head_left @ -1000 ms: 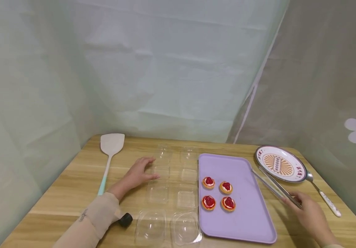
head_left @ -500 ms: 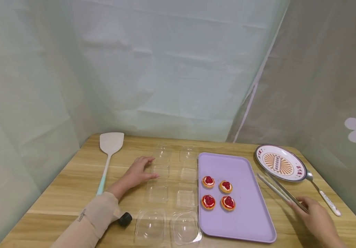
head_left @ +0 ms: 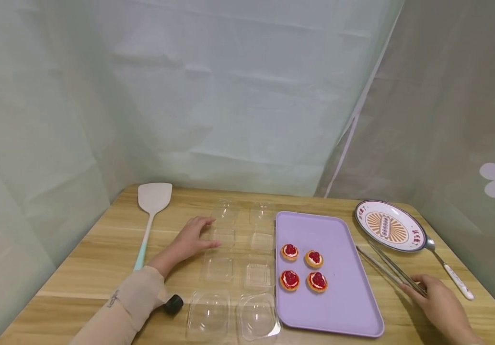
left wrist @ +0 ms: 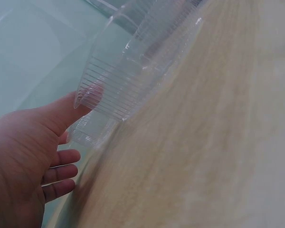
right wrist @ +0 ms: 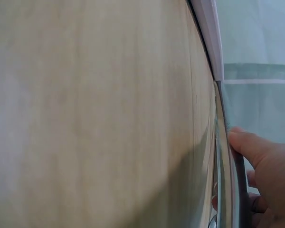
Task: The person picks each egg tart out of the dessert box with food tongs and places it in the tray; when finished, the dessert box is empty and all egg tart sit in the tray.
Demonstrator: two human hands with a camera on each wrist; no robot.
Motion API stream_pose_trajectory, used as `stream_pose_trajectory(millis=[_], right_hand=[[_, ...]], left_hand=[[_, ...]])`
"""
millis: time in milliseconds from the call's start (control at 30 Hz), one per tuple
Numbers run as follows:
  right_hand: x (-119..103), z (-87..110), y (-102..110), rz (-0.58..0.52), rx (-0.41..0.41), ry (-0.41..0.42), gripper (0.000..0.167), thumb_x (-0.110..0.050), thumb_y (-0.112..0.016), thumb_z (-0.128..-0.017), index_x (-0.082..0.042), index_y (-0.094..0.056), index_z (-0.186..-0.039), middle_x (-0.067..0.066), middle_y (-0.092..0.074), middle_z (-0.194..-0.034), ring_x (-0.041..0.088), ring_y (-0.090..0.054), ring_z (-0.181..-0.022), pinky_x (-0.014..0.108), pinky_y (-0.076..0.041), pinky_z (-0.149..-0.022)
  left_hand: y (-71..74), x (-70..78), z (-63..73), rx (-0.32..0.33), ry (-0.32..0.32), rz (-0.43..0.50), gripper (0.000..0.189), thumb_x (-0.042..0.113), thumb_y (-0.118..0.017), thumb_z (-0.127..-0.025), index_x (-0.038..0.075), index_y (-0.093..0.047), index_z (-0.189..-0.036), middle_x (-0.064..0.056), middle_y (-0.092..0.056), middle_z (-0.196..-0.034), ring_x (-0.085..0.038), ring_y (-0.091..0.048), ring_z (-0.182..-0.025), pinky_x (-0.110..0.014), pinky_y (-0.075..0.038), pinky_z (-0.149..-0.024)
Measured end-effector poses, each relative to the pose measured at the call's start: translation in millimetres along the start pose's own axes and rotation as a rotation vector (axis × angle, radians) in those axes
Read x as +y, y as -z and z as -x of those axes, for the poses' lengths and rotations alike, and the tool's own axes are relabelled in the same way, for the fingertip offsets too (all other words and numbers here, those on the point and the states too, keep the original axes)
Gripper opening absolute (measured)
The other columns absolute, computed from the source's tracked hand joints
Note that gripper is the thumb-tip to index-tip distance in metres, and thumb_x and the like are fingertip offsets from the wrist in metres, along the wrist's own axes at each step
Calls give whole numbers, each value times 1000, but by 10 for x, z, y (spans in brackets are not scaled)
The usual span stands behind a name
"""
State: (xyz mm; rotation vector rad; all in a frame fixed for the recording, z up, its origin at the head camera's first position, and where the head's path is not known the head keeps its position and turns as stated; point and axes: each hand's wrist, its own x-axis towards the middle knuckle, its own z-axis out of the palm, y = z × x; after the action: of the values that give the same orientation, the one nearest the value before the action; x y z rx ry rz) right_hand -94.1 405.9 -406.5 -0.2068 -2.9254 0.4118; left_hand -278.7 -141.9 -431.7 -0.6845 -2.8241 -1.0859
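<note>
In the head view my left hand (head_left: 190, 239) lies at the left side of the clear plastic boxes (head_left: 219, 269), thumb and fingers spread apart. The left wrist view shows its thumb at the ribbed wall of a clear plastic box (left wrist: 114, 90), the other fingers loosely bent. My right hand (head_left: 439, 304) grips metal tongs (head_left: 391, 268) near their rear end, thumb on one side. The tongs' arms stand apart, tips beside the right edge of a lilac tray (head_left: 342, 306). Several red-topped tarts (head_left: 290, 280) sit on the tray's left half.
A white spatula (head_left: 155, 199) with a mint handle lies far left. At the back right, a patterned plate (head_left: 387, 226) stands next to a spoon (head_left: 457, 281) with a printed handle. A black round-ended object (head_left: 173, 304) lies by the left sleeve. Curtains (head_left: 230, 96) close off the back.
My right hand and the tongs have shifted slightly toward the front right, and the tips have drawn away from the tray's edge. My left hand stays in place.
</note>
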Motion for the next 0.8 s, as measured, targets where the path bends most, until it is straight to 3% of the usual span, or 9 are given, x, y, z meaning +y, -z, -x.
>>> stream_pose_trajectory(millis=[267,800], right_hand=[[24,-10,-29,6,-8,17,53,-37,-66,-90,13,-60,-108,27,-66,-96,38,-63,-85,55,-50,-73],[72,-47,9,64,-109,9,65,-47,-65,-88,12,-57,-114,18,-66,-88,36,-63,-83,51,-50,-69]], left_hand=[[1,-4,-6,-3,0,-7,78,37,-79,-77,-1,-48,-137,-23,-52,-133,-40,-46,-124,-56,-38,-107],[20,3,4,-27,-13,-29,80,41,-76,-79,-1,-45,-139,-24,-50,-135,-40,-45,-125,-57,-37,-107]])
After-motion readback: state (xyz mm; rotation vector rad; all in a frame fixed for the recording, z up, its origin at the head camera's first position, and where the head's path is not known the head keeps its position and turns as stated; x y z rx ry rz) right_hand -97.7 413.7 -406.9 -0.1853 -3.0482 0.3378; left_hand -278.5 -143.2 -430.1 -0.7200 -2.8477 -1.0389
